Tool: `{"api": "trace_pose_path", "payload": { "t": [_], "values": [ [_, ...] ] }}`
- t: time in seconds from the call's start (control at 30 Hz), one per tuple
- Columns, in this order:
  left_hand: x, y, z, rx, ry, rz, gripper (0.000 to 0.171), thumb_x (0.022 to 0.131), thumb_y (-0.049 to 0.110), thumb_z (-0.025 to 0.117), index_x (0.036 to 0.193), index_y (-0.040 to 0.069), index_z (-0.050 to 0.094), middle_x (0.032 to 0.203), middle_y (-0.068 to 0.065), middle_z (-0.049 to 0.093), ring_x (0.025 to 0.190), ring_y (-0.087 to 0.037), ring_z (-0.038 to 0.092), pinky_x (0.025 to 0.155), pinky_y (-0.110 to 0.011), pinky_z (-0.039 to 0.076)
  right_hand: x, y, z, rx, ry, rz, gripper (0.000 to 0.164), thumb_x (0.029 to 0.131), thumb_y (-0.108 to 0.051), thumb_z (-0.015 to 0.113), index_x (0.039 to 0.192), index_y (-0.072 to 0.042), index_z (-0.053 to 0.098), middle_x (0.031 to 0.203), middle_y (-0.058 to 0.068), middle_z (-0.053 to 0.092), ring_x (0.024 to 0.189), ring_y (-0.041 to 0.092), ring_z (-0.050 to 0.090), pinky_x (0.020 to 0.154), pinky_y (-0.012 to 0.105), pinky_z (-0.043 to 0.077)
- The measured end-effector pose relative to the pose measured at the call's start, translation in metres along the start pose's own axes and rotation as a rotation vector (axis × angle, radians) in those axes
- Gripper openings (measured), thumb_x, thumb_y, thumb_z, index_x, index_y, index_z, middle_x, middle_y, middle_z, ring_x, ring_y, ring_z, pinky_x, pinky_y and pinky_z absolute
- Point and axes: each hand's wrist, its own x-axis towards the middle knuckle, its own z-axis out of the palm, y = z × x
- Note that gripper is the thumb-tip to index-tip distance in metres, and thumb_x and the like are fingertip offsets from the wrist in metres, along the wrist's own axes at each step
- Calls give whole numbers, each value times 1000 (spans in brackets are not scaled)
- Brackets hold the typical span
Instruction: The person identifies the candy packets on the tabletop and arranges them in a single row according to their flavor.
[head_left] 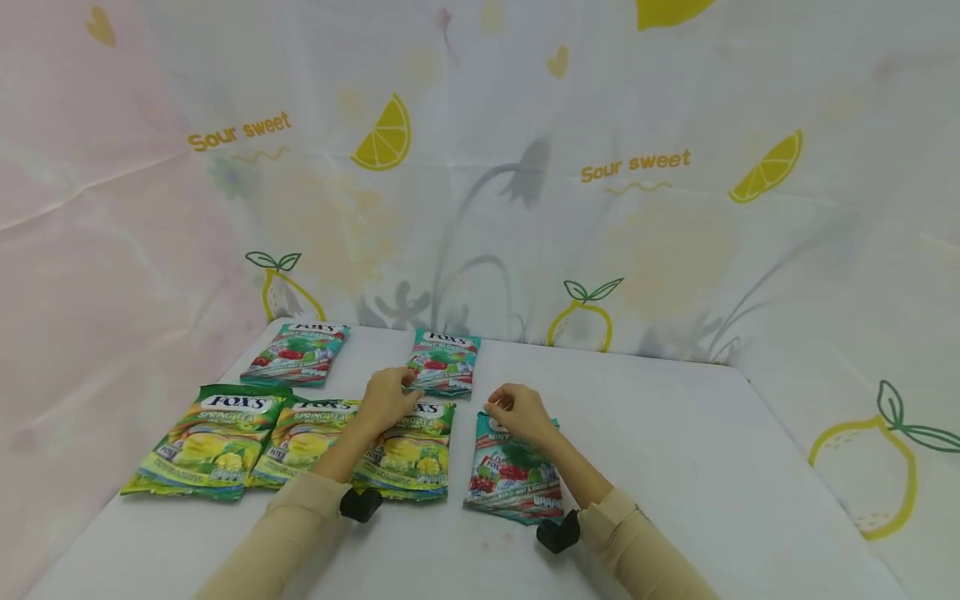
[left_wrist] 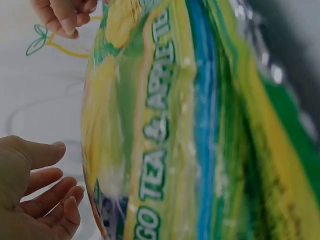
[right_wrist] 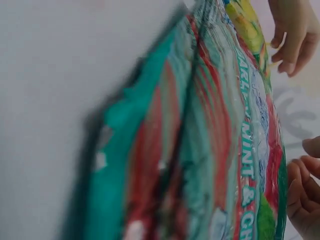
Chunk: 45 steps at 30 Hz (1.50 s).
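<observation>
My left hand [head_left: 386,400] hovers over the top of the rightmost yellow-green Fox's Spring Tea candy bag [head_left: 408,454], its fingertips close to the teal Fox's Mint Blossom candy bag [head_left: 444,362] behind. In the left wrist view, its thumb and loosely bent fingers are apart and hold nothing. My right hand [head_left: 522,410] is over the top edge of another teal Mint Blossom bag [head_left: 517,475], covering part of the logo. Seen from the right wrist, the thumb and loosely curled fingers [right_wrist: 300,192] stand apart with nothing between them, just beyond that bag's far edge.
Two more Spring Tea bags, one in the middle [head_left: 300,446] and one at the left [head_left: 210,442], lie side by side in the front row. Behind them at the left lies a third Mint Blossom bag [head_left: 296,354]. A lemon-print cloth [head_left: 480,208] hangs behind the white table [head_left: 675,467].
</observation>
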Motion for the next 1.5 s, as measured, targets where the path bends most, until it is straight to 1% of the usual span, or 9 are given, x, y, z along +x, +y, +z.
{"api": "trace_pose_path", "payload": {
  "t": [0.1, 0.33, 0.47, 0.6, 0.73, 0.9, 1.17, 1.33, 1.5],
  "values": [
    [7, -9, -2, 32, -24, -43, 26, 85, 8, 68, 102, -11, 63, 99, -25, 64, 84, -35, 63, 73, -44, 52, 9, 1, 3, 20, 9, 33, 15, 89, -10, 62, 92, 4, 66, 77, 12, 65, 66, 20, 60, 57, 27, 49],
    [19, -25, -3, 54, -80, -135, 33, 89, 14, 63, 109, -12, 59, 103, -27, 61, 76, -30, 61, 67, -42, 51, 27, 3, 14, 60, 16, 93, 21, 89, -10, 61, 100, 8, 64, 85, 18, 65, 68, 25, 63, 57, 30, 51],
    [24, -34, 3, 90, -133, -183, 41, 91, 18, 62, 115, -14, 55, 111, -30, 59, 85, -35, 62, 73, -44, 51, 36, 2, 20, 67, 13, 111, 26, 89, -9, 60, 105, 11, 61, 89, 22, 65, 66, 27, 65, 56, 30, 52],
    [29, -40, 8, 86, -161, -196, 44, 91, 20, 62, 115, -15, 55, 107, -30, 61, 88, -37, 62, 77, -46, 51, 44, 3, 25, 54, 16, 154, 30, 89, -10, 62, 109, 13, 60, 92, 23, 65, 70, 29, 66, 59, 31, 53],
    [34, -42, 9, 55, -167, -225, 47, 90, 23, 63, 114, -17, 55, 102, -31, 62, 79, -35, 63, 75, -47, 51, 52, 6, 31, 33, 8, 215, 36, 89, -14, 63, 113, 13, 58, 95, 23, 65, 78, 30, 66, 64, 33, 54],
    [40, -41, 11, 34, -200, -262, 49, 89, 24, 64, 113, -18, 53, 107, -33, 59, 89, -40, 61, 78, -47, 51, 60, 9, 37, 33, -8, 299, 42, 89, -16, 64, 117, 15, 56, 95, 23, 67, 76, 27, 67, 68, 34, 54],
    [44, -35, 13, 36, -210, -329, 49, 86, 24, 68, 110, -17, 54, 105, -31, 58, 94, -41, 59, 79, -46, 50, 65, 6, 44, 66, -16, 376, 38, 88, -17, 65, 107, 15, 61, 81, 18, 69, 64, 19, 65, 57, 26, 50],
    [43, -32, 13, 41, -214, -343, 49, 86, 23, 68, 111, -17, 54, 106, -31, 58, 95, -41, 59, 80, -46, 49, 65, 6, 46, 69, 7, 408, 39, 88, -18, 65, 110, 14, 60, 87, 19, 69, 63, 16, 64, 54, 24, 49],
    [43, -35, 14, 21, -178, -366, 46, 85, 19, 69, 111, -16, 56, 105, -30, 60, 95, -41, 59, 80, -47, 49, 65, 5, 48, 83, 38, 418, 37, 88, -16, 66, 111, 12, 61, 89, 19, 69, 60, 13, 61, 52, 23, 48]
  ]
}}
